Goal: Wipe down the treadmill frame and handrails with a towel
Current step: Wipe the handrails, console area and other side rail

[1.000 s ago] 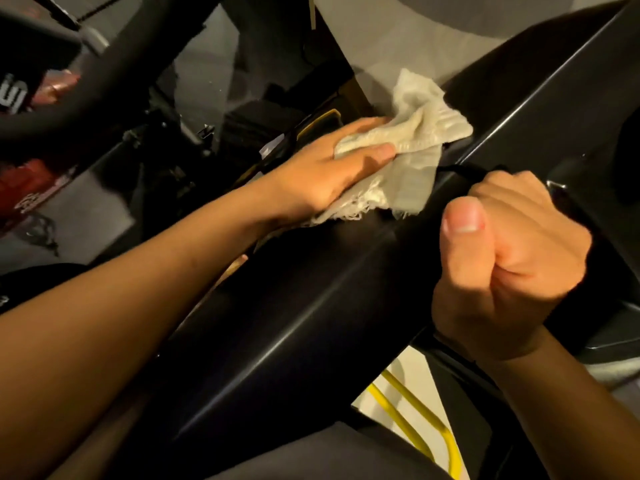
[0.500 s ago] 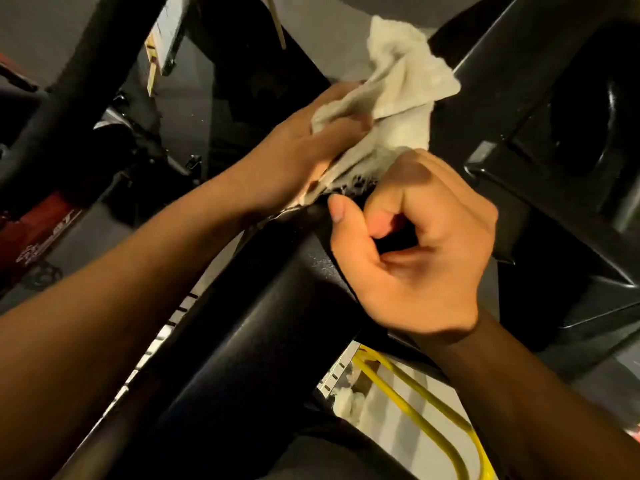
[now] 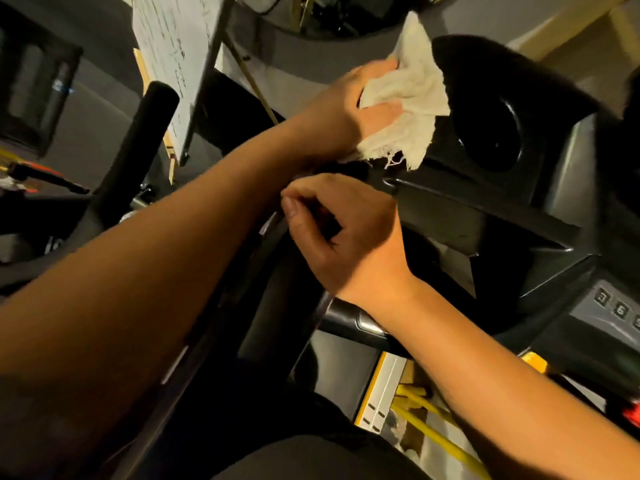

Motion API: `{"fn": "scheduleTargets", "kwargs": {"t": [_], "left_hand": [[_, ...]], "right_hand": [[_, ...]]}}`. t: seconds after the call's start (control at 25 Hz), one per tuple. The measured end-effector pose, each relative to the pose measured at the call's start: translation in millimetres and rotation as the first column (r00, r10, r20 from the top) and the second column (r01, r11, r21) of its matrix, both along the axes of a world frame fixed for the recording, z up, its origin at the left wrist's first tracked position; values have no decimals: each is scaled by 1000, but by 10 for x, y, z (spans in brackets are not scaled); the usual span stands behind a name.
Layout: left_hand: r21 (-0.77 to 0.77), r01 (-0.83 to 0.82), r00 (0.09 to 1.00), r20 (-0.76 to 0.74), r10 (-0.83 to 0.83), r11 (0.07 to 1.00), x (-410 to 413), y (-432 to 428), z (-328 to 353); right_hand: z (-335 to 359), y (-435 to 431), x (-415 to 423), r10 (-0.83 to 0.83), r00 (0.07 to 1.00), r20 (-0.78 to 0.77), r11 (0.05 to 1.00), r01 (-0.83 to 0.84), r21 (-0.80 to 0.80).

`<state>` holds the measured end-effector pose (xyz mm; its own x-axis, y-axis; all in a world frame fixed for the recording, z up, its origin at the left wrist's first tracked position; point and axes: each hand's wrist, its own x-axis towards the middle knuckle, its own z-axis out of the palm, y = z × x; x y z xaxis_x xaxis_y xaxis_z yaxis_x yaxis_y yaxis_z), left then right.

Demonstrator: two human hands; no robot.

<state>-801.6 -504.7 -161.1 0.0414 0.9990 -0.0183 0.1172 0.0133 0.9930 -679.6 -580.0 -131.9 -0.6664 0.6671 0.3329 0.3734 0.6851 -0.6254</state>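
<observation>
My left hand grips a crumpled off-white towel with a frayed edge and presses it against the left side of the black treadmill console, beside its round cup holder. Below it, my right hand is curled in a loose fist over the dark treadmill handrail, fingers folded in with nothing visible inside. Both forearms cross the lower view and hide much of the rail.
Console number keys sit at the right edge. A black padded bar rises at left, next to a white board. Yellow tubing lies on the floor below. Other gym gear fills the dark left side.
The left hand has carried the towel up along the frame to the console beside the cup holder. The right hand has slid back down the rail, still curled.
</observation>
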Motion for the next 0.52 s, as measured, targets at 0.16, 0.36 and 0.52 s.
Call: {"fn": "scheduleTargets", "kwargs": {"t": [0.16, 0.36, 0.52], "left_hand": [[-89, -102, 990, 83, 110, 991, -66, -682, -172], [-53, -187, 981, -56, 185, 981, 35, -1299, -161], [-69, -194, 913, -378, 154, 979, 149, -671, 86]], "right_hand": [[281, -7, 152, -79, 996, -48, 997, 80, 10], [417, 41, 148, -19, 998, 53, 967, 5, 253], [355, 363, 75, -65, 970, 236, 983, 21, 184]]}}
